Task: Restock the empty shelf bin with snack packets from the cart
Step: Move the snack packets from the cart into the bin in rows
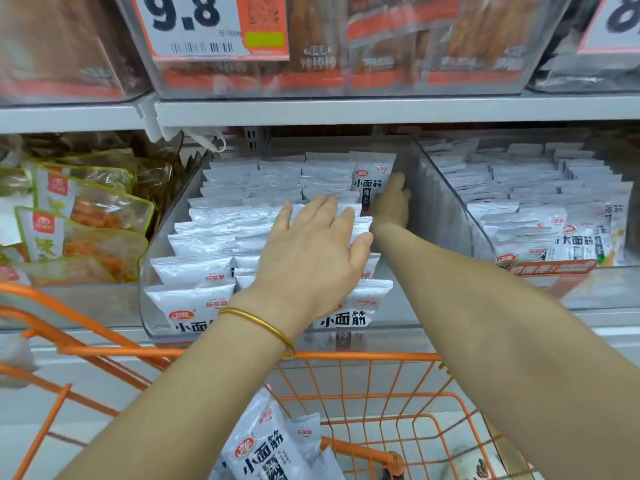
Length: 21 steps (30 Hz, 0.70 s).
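Left-hand fingers (325, 209) are straight and a bit spread, lying flat on top of the rows of white snack packets (214, 237) in the clear shelf bin (438, 202). They're not curled round anything; the left hand (311, 261) just rests there palm down, over the middle of the bin. The right hand (391, 206) is reached further in, toward the back right of the bin, right up against one upright packet (370, 181) that stands taller than the rest. That packet covers part of the hand, so I honestly can't tell whether those fingers are pinching it or only touching its edge. The bin itself is pretty full: packets stand on edge in rows from the front wall nearly to the back, with a bare strip along its right wall next to the right forearm. There's a thin gold bangle (259, 322) on the left wrist. In front of and below the bin sits the orange wire cart (363, 356), with a few spare packets (263, 452) of the same white kind lying in it. Right of the bin is a neighbour bin (540, 188) packed with similar white packets, and left of it is a pile of yellow-edged bags (86, 209) with orange stuff inside. Above the bin runs a grey shelf edge (346, 110), and above that hangs a price card (194, 26) reading 9.8 — blurry beyond that.
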Tool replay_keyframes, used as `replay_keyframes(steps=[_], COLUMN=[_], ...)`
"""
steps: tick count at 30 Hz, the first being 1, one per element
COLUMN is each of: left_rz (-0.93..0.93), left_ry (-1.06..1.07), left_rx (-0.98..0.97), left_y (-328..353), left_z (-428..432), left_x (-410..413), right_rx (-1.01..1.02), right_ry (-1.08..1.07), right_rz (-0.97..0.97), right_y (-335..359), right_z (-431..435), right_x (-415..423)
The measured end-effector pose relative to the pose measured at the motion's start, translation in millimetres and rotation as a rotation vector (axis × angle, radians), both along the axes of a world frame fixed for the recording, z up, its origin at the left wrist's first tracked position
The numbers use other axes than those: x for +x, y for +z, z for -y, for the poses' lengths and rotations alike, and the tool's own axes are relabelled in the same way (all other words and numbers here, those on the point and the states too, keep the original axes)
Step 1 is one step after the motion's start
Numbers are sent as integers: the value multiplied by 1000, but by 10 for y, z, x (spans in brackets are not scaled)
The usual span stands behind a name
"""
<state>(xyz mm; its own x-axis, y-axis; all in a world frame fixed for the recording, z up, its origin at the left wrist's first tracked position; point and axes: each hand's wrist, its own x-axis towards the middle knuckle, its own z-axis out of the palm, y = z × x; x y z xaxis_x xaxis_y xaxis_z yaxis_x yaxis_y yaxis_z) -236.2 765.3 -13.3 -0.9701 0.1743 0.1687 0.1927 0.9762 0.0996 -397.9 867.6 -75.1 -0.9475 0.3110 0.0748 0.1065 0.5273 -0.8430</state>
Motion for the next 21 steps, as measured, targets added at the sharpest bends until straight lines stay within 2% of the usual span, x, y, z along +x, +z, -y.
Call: replay_keyframes(steps=[4, 8, 12, 16, 19, 21], left_rz=[-20, -171, -360, -475, -506, -503], left_ry=[-11, -24, -47, -19, 1, -23], left_rx=[24, 84, 139, 148, 131, 103], left_y=[13, 28, -76, -180, -284, -414], left_z=[1, 44, 97, 108, 153, 213], left_x=[4, 126, 429, 830, 1086, 1216], right_rx=[-23, 160, 317, 308, 383, 562], right_ry=[-4, 79, 253, 395, 656, 826], right_rz=[61, 139, -45, -253, -138, 35], right_y=[89, 351, 613, 621, 321, 61], right_z=[-17, -167, -432, -531, -377, -278], right_x=[63, 390, 1179, 2235, 2672, 2786])
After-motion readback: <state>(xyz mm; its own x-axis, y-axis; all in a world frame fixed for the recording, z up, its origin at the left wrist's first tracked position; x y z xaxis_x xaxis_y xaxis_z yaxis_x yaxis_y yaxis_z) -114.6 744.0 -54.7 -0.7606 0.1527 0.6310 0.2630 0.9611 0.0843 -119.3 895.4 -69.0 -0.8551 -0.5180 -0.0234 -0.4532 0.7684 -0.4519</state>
